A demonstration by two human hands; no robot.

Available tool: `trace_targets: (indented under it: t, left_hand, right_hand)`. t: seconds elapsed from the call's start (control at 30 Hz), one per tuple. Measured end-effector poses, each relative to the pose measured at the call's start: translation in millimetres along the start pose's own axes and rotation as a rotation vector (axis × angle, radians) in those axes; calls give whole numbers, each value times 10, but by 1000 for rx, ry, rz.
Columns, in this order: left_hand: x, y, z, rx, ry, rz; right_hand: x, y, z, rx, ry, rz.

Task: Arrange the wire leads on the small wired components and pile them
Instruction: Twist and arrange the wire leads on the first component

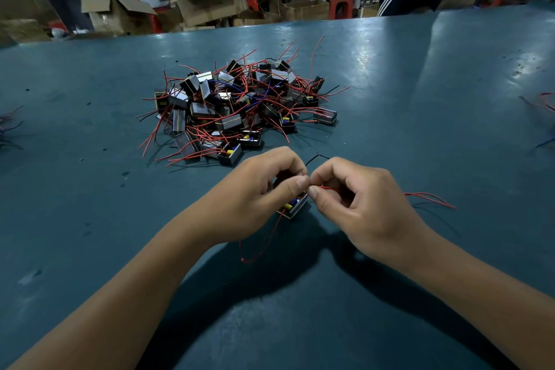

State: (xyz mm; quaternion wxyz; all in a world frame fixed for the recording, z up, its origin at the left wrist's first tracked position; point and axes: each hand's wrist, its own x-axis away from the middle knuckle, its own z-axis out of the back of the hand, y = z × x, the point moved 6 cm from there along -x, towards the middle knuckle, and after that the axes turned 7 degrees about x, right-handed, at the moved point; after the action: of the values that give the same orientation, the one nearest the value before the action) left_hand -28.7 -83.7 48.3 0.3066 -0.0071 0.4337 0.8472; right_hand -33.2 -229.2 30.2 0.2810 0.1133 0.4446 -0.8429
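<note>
A pile of small black box-shaped components (240, 105) with red, black and blue wire leads lies on the teal table (90, 189) ahead of me. My left hand (258, 189) grips one such component (295, 204) just above the table, close to me. Yellow and blue parts show inside it. My right hand (351, 198) pinches a red lead (329, 188) right beside the component. A black lead (315, 157) arcs up between the two hands. Another red lead (261, 246) hangs down below the component.
Loose red wires (432, 198) lie to the right of my right hand. More wires show at the table's left edge (9, 129) and right edge (540, 105). Beyond the table are open cardboard boxes (207, 0), red stools (341, 6) and several people.
</note>
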Motion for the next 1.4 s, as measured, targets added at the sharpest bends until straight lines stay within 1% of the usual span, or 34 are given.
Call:
trace_targets:
  t: [0.23,0.43,0.67,0.73,0.83,0.9,0.97,1.03,1.27,1.4]
  left_hand:
    - [3,-91,-26,109,14,82]
    - [-1,-91,-13,149,85,83]
    - [-11,-128,-11,214,93,144]
    - [3,-104,106,96,146,56]
    - [43,38,255,-172,247,-197]
    - [68,91,268,-247,269,-295]
    - [79,120,276,-278,282,-355]
    - [84,127,281,-294,283,-394]
    - [63,118,179,-358,217,-408]
    - [81,138,187,-414,272,-423]
  right_hand:
    - [-3,101,-62,-107,3,-99]
    - [-8,140,-102,-192,22,-127]
    - [-12,94,-70,-157,16,-114]
    - [-20,85,-59,-161,1,-114]
    - [-29,73,-34,-154,-20,-110]
    - [-27,61,-27,-162,-36,-103]
    - [-27,67,-20,-179,-42,-100]
    - [-33,74,-15,-201,-44,-87]
    - [-45,65,-42,-261,-92,-81]
    - [-57,74,-38,-323,-82,-98]
